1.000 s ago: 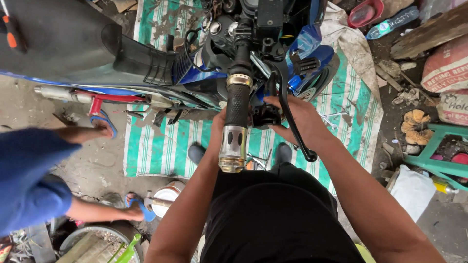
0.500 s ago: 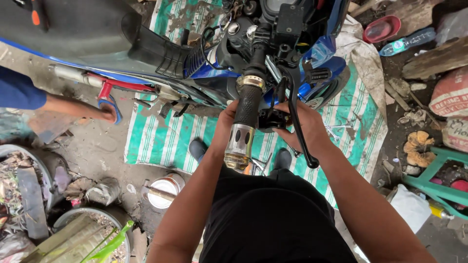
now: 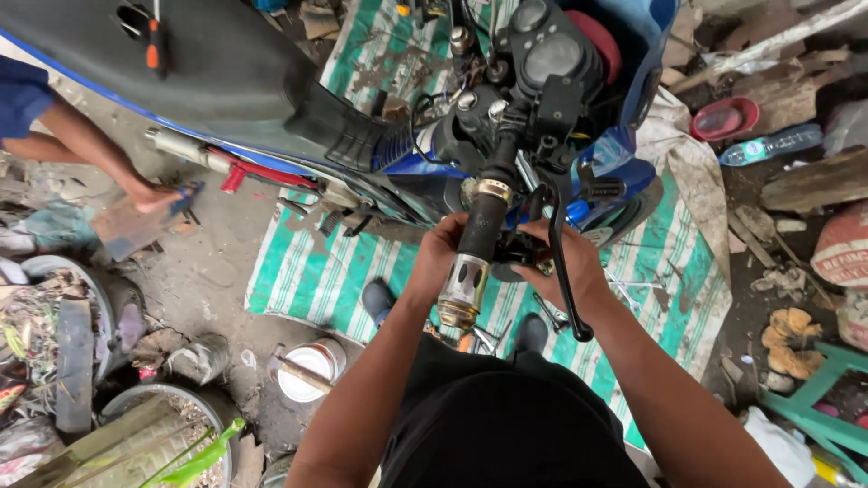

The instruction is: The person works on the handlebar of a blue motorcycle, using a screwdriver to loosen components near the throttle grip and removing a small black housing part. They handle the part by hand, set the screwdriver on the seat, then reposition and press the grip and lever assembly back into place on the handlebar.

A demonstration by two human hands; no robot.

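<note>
A blue motorcycle [image 3: 271,90] with a black seat stands in front of me. Its black handlebar grip [image 3: 476,244] with a metal bar end [image 3: 461,294] points toward me. My left hand [image 3: 434,258] is cupped against the left side of the grip, under the bar. My right hand [image 3: 565,267] holds the black switch housing and lever mount [image 3: 517,248] just right of the grip. The black brake lever [image 3: 562,271] hangs down across my right hand. What my fingers pinch underneath is hidden.
A green-and-white striped mat [image 3: 362,271] lies under the bike, with tools [image 3: 551,316] by my shoes. Another person's leg and foot [image 3: 136,181] are at the left. A white tin [image 3: 307,366], old tyres [image 3: 72,352] and a green stool [image 3: 814,407] surround me.
My view has shifted so the bike and handlebar sit further right and higher. The other person's blue sleeve left the near left. Both my hands stay at the grip.
</note>
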